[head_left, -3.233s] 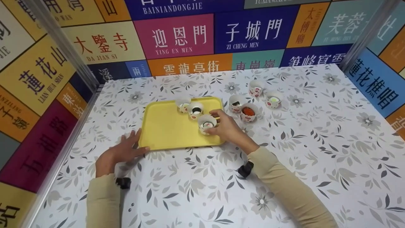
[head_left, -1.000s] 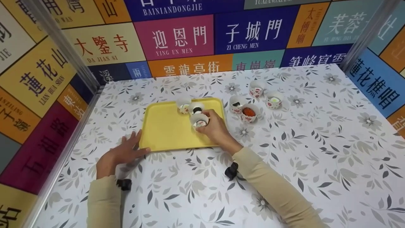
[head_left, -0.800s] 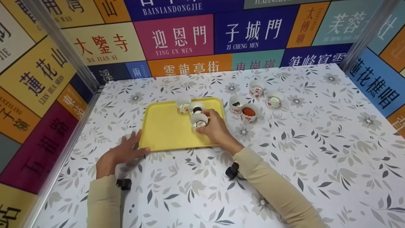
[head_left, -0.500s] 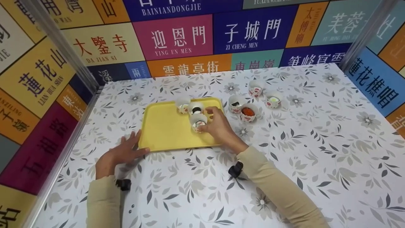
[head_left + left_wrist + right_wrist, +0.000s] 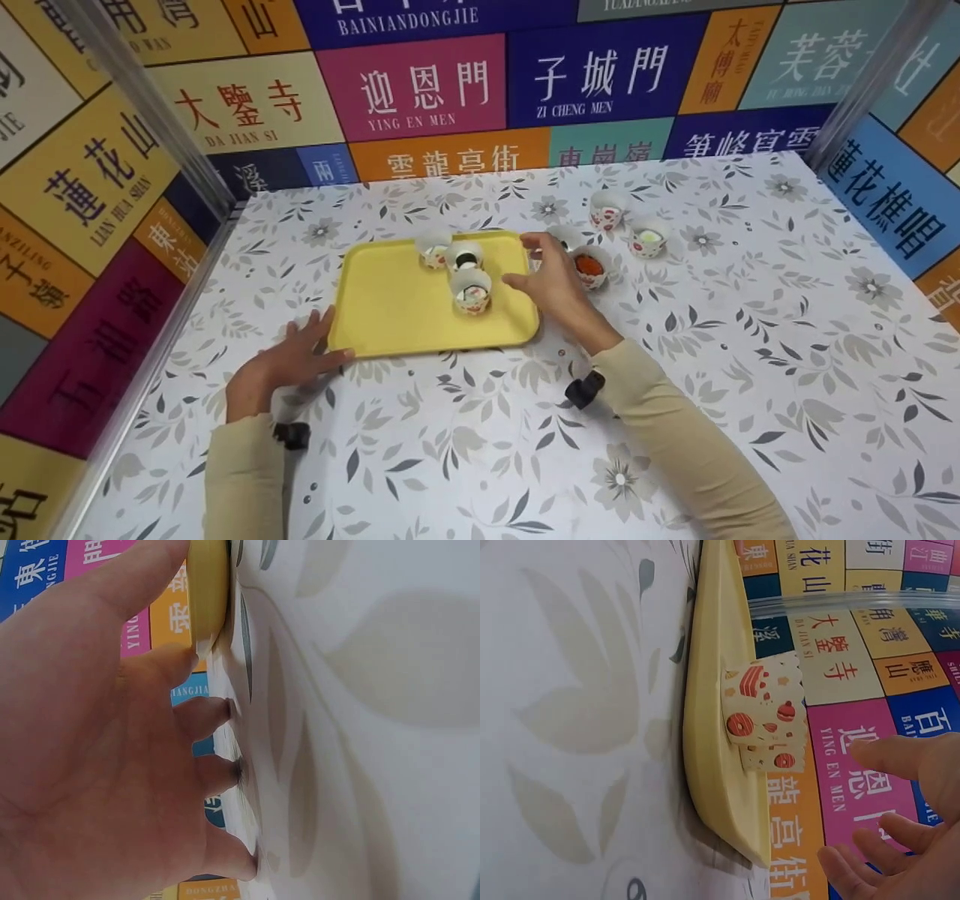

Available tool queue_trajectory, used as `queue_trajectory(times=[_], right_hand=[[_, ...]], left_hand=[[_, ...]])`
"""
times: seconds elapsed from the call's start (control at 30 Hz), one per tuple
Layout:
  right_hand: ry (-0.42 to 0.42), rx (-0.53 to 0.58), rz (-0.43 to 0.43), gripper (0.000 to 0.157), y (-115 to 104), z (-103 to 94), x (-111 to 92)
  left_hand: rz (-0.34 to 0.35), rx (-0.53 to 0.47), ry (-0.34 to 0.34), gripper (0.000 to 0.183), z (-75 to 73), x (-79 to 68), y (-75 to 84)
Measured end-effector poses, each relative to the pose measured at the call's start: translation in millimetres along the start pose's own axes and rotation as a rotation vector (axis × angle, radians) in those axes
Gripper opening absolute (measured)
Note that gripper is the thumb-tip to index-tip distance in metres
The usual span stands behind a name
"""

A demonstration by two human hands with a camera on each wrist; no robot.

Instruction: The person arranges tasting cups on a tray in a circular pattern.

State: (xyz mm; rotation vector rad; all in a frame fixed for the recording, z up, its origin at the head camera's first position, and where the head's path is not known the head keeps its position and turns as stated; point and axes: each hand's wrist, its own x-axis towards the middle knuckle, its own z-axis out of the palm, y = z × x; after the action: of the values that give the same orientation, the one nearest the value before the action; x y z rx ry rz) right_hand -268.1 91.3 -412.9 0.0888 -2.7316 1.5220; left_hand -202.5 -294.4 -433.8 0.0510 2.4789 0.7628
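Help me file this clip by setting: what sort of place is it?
Likely a small booth set up for filming or practice: sign-printed walls stand on three sides of a flower-patterned table, which holds a yellow tray with small cups.

I make out the yellow tray (image 5: 390,311) as moulded plastic, smooth with a soft sheen. The cups (image 5: 763,701) look to me like thin printed paper, matt outside. The table (image 5: 450,442) has a smooth, dull printed covering; from here I can't tell paper from vinyl. I see matt woven-looking cloth on the sleeves (image 5: 244,476), hard black plastic on the wrist mounts (image 5: 585,390), and smooth printed wall panels (image 5: 420,120) behind.
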Motion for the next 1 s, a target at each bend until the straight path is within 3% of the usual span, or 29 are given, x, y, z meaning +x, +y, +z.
queue_trajectory(times=[0.17, 0.47, 0.7, 1.0], right_hand=[[0.005, 0.001, 0.014, 0.065, 8, -15.2, 3], [0.032, 0.029, -0.037, 0.06, 23, -38.6, 5], [0.044, -0.123, -0.073, 0.057, 31, -49.4, 1], [0.148, -0.22, -0.13, 0.062, 43, -63.3, 7]], left_hand=[[0.011, -0.014, -0.004, 0.105, 0.3, 1.0, 0.0], [0.007, -0.002, -0.003, 0.103, 0.3, 0.7, -0.2], [0.029, 0.022, 0.006, 0.102, 0.4, 1.4, -1.6], [0.017, 0.017, 0.006, 0.103, 0.2, 2.9, 0.1]])
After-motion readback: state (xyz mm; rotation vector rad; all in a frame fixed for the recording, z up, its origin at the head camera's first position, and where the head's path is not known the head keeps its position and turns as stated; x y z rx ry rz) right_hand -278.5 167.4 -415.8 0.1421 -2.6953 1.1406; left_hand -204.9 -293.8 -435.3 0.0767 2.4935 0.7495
